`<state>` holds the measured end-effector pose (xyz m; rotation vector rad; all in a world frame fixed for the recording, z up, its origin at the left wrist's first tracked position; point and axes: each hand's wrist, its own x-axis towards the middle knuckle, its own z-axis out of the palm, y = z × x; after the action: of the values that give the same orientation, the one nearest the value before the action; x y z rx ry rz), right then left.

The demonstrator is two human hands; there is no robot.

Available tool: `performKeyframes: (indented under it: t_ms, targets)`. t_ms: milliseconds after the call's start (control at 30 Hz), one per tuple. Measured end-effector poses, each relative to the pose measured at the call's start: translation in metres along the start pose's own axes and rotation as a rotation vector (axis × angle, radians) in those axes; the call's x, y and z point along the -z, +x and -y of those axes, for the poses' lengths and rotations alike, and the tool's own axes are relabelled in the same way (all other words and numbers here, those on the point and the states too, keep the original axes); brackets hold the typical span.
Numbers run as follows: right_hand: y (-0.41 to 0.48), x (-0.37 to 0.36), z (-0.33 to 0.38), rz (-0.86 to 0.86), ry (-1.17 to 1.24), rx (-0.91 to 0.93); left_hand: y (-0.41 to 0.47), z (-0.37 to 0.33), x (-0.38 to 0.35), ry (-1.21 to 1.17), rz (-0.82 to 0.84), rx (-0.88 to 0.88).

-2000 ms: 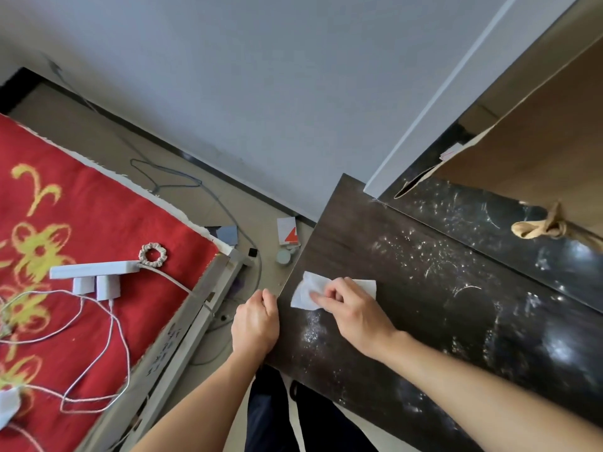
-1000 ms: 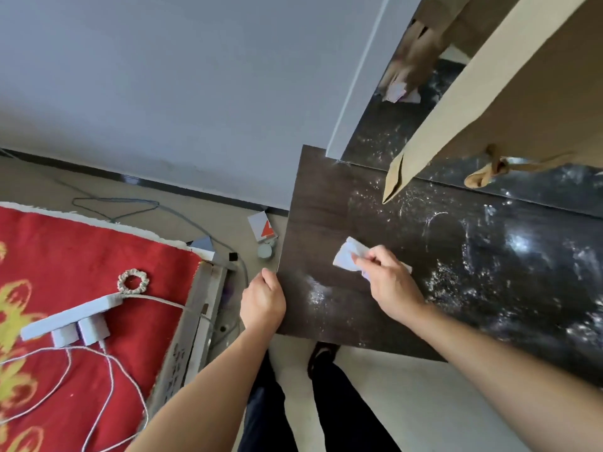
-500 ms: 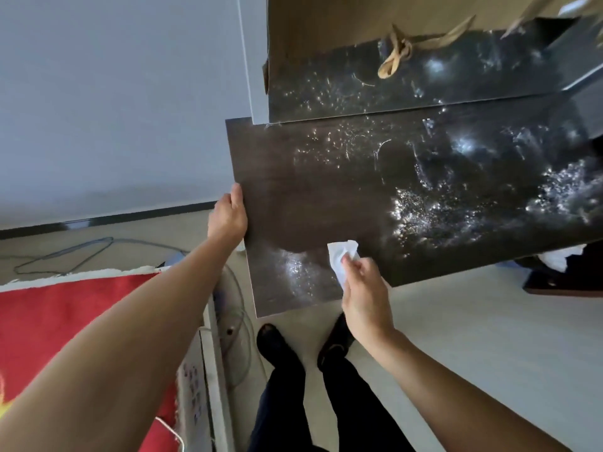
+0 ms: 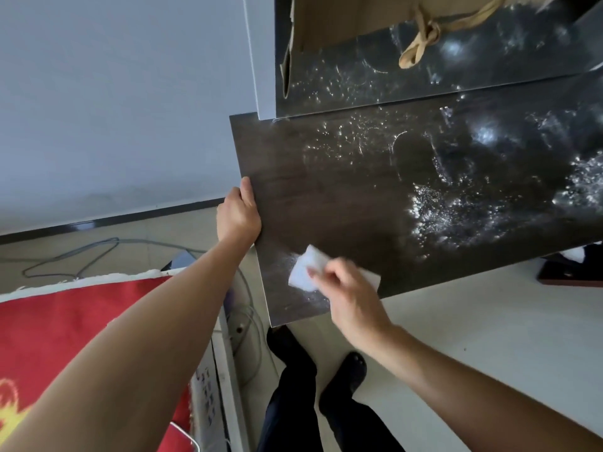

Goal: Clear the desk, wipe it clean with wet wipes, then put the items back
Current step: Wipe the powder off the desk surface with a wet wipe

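Nearest to me, the person's dark trouser legs and shoes point(image 4: 346, 370) stand on the pale floor, just beside a red patterned rug point(image 4: 65, 324) with loose cables point(image 4: 248, 318) at its edge. Above them, the right hand point(image 4: 346, 295) presses a white wet wipe point(image 4: 306, 270) against the near corner of the dark tabletop point(image 4: 342, 197), fingers curled down on it; the hand is blurred, so I take it to be mid-stroke. The wipe looks soft, thin and limp, so it will bunch unless it is held flat under the fingertips, and being damp it should slide easily on this glossy surface. The left hand point(image 4: 239, 216) grips the tabletop's left edge, thumb on top, seemingly to steady it. Farther along, the surface glistens with wet streaks and droplets, so I judge the wiping well underway. At the back a brown paper bag point(image 4: 326, 24) with a knotted handle point(image 4: 421, 44) stands by the grey wall point(image 4: 114, 93).
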<state>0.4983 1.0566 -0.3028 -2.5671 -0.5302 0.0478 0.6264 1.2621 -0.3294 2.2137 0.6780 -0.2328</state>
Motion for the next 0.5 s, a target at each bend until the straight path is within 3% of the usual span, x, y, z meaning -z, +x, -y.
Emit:
performKeyframes:
  t_ms: [100, 300, 500]
  targets:
    - [-0.02, 0.012, -0.007, 0.102, 0.042, 0.099, 0.0, 0.001, 0.0, -0.011, 0.018, -0.005]
    - [0.068, 0.006, -0.033, -0.091, -0.03, -0.152, 0.0, 0.002, -0.002, -0.013, 0.01, -0.012]
    - [-0.023, 0.004, -0.005, 0.125, 0.076, 0.162, 0.003, 0.004, -0.003, -0.013, -0.001, -0.019]
